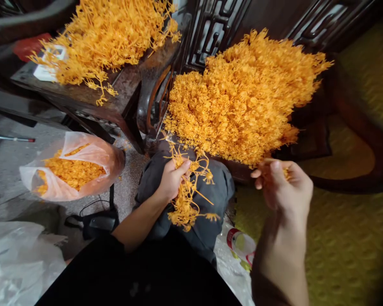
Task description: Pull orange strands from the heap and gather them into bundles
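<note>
My left hand (172, 178) is closed around a bunch of orange plastic sprigs (187, 204) that hangs over my knee. My right hand (285, 185) is curled beside the near edge of a big heap of the same orange sprigs (242, 97), with a few small orange pieces (286, 172) pinched in its fingers. The heap lies on a dark wooden seat in front of me.
A second orange pile (108, 34) covers a dark wooden table (83, 95) at the upper left. A clear plastic bag (70, 170) holding orange pieces stands on the grey floor at left. White plastic (15, 259) lies lower left; a yellow cushion (347, 242) at right.
</note>
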The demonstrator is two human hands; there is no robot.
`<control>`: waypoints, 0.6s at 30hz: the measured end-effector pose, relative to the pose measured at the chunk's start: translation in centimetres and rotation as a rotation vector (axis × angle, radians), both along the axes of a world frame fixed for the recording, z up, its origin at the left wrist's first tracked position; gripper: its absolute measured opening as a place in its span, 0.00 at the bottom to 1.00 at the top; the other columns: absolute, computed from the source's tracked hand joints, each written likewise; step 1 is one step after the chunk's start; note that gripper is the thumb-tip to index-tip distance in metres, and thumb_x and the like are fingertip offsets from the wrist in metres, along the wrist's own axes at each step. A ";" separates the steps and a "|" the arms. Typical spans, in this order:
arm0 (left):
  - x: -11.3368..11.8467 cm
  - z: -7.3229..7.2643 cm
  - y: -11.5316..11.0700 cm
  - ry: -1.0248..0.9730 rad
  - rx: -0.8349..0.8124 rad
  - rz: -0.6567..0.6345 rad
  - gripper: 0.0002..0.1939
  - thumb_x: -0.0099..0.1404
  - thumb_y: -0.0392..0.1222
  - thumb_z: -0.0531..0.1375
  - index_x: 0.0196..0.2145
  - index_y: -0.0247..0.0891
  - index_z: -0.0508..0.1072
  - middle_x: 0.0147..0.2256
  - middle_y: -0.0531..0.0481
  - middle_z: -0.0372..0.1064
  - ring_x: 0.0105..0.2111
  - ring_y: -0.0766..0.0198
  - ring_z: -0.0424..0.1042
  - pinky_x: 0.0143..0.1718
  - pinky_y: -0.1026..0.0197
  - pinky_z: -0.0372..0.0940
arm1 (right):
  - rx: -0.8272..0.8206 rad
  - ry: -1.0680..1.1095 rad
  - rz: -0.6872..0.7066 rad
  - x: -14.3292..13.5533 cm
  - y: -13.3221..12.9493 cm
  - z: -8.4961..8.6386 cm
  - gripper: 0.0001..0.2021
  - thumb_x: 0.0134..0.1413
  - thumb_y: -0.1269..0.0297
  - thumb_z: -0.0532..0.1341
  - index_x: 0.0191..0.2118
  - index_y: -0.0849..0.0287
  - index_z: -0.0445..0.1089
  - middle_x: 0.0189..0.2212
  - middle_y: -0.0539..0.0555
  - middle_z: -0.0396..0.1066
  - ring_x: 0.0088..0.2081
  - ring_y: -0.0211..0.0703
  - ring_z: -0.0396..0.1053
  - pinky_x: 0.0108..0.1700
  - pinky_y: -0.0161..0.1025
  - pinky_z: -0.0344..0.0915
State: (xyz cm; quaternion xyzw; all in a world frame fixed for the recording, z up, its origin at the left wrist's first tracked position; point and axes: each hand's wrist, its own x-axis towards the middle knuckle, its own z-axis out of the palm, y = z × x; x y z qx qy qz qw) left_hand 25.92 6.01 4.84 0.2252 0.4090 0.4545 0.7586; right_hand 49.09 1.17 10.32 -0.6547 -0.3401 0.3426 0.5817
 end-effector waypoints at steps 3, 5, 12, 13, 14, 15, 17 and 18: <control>0.2 -0.2 -0.2 0.053 0.037 -0.022 0.23 0.55 0.56 0.71 0.33 0.38 0.68 0.20 0.59 0.62 0.18 0.74 0.57 0.20 0.67 0.49 | -0.168 0.048 0.261 -1.1 -0.1 -0.1 0.19 0.57 0.44 0.68 0.39 0.56 0.76 0.22 0.50 0.67 0.17 0.35 0.60 0.16 0.33 0.52; 0.4 -0.4 -0.3 0.075 0.065 -0.034 0.22 0.57 0.57 0.71 0.33 0.38 0.68 0.21 0.59 0.62 0.18 0.74 0.57 0.20 0.67 0.49 | -0.260 0.033 0.460 -2.6 0.2 -0.4 0.25 0.58 0.41 0.66 0.48 0.58 0.77 0.20 0.46 0.63 0.17 0.32 0.54 0.17 0.32 0.47; 1.2 -0.6 0.4 0.114 0.079 0.118 0.24 0.54 0.58 0.72 0.32 0.37 0.69 0.21 0.59 0.61 0.18 0.74 0.57 0.19 0.68 0.47 | -0.171 -0.310 0.997 -7.1 -2.5 3.2 0.17 0.65 0.57 0.64 0.26 0.61 0.70 0.23 0.49 0.66 0.26 0.33 0.62 0.30 0.33 0.58; 1.3 -0.6 0.5 0.107 0.071 0.133 0.25 0.53 0.58 0.73 0.32 0.37 0.69 0.21 0.59 0.61 0.18 0.74 0.57 0.19 0.68 0.46 | -0.135 -0.258 1.112 -7.0 -3.6 4.3 0.16 0.67 0.60 0.63 0.27 0.60 0.70 0.22 0.49 0.66 0.26 0.33 0.63 0.30 0.33 0.58; 1.4 -0.6 0.6 0.098 0.067 0.131 0.25 0.52 0.58 0.73 0.32 0.37 0.69 0.20 0.59 0.60 0.18 0.74 0.56 0.19 0.68 0.46 | -0.095 -0.211 1.193 -6.8 -4.6 5.3 0.14 0.68 0.62 0.62 0.28 0.60 0.71 0.24 0.49 0.68 0.27 0.33 0.65 0.31 0.33 0.59; 1.5 -0.6 0.7 0.094 0.066 0.120 0.25 0.52 0.58 0.73 0.32 0.37 0.69 0.20 0.59 0.60 0.18 0.74 0.56 0.19 0.68 0.46 | -0.061 -0.191 1.223 -6.4 -5.5 6.1 0.13 0.68 0.65 0.61 0.30 0.60 0.73 0.26 0.50 0.70 0.28 0.34 0.68 0.32 0.33 0.61; 1.5 -0.7 0.4 0.111 0.079 0.064 0.25 0.54 0.58 0.72 0.33 0.36 0.70 0.21 0.58 0.62 0.19 0.74 0.57 0.19 0.68 0.46 | -0.025 -0.260 1.091 -5.6 -6.5 7.1 0.10 0.69 0.69 0.59 0.37 0.59 0.76 0.36 0.54 0.76 0.34 0.35 0.73 0.35 0.33 0.66; 1.5 -0.8 0.2 0.131 0.099 0.023 0.24 0.56 0.59 0.71 0.34 0.36 0.70 0.22 0.57 0.64 0.19 0.74 0.58 0.20 0.68 0.48 | -0.013 -0.323 0.966 -5.4 -6.5 7.1 0.10 0.69 0.70 0.58 0.41 0.58 0.78 0.41 0.55 0.77 0.37 0.36 0.74 0.36 0.33 0.68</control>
